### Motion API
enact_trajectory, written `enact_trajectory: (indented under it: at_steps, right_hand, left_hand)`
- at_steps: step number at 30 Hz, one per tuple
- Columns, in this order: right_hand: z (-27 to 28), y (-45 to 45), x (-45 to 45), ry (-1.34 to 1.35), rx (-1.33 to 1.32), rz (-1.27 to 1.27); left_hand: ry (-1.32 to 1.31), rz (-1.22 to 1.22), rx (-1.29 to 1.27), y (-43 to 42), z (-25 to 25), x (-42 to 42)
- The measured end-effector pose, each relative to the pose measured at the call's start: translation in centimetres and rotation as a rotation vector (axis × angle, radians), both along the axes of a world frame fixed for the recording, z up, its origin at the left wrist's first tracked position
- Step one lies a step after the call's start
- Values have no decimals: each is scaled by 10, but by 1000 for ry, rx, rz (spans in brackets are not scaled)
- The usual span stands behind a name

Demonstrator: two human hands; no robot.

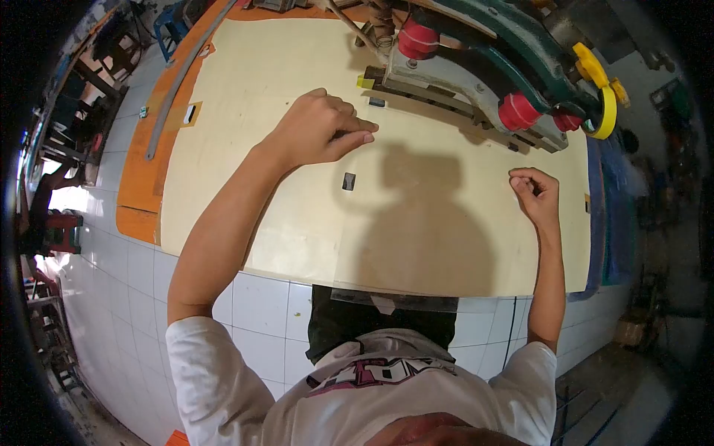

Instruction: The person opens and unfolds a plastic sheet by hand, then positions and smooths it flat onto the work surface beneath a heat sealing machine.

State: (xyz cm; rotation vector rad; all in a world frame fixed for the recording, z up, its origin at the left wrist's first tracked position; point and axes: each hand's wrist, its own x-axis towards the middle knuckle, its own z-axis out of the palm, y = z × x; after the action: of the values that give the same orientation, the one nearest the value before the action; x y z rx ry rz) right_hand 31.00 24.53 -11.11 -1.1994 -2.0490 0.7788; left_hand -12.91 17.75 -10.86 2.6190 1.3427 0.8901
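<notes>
My left hand [324,131] is over a large cream sheet [297,215], its fingers curled and its thumb and index finger drawn close together, pointing right. Whatever they pinch, if anything, is hidden or too small to see. A small dark rectangular piece [349,181] lies on the sheet below that hand, and another dark piece [377,102] sits up by the machine's edge. On the right, my right hand [537,195] is curled closed near the sheet's right side, thumb against the fingers. Its contents cannot be made out.
A green machine [513,63] with red knobs [518,111] and a yellow handwheel [608,111] overhangs the sheet's upper right. Along the left, a grey metal strip [175,89] lies on the orange tabletop [137,189]. Stools stand on the tiled floor [111,260] at left.
</notes>
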Motion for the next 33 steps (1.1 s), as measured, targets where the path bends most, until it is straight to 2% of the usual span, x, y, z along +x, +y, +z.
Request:
enact_trajectory:
  at_steps: [3,6,11,19,28,33]
  right_hand:
    - [-2,1,1,-4,32,9]
    - [0,-2,-3,37,5,12]
    - [0,-2,-4,36,-5,-24]
    - [-3,3,1,73,-18,3]
    - [-6,5,0,94,6,41]
    - [-8,8,5,70,20,9]
  left_hand:
    - [0,3,29,1,-1,0]
    - [22,20,-45,0,-1,0]
    - [-106,-14,-27,2,-3,1]
    - [-30,32,-88,-1,-2,2]
    - [-54,-2,-39,4,-15,-2]
    - [-22,-33,-12,3,-7,-1]
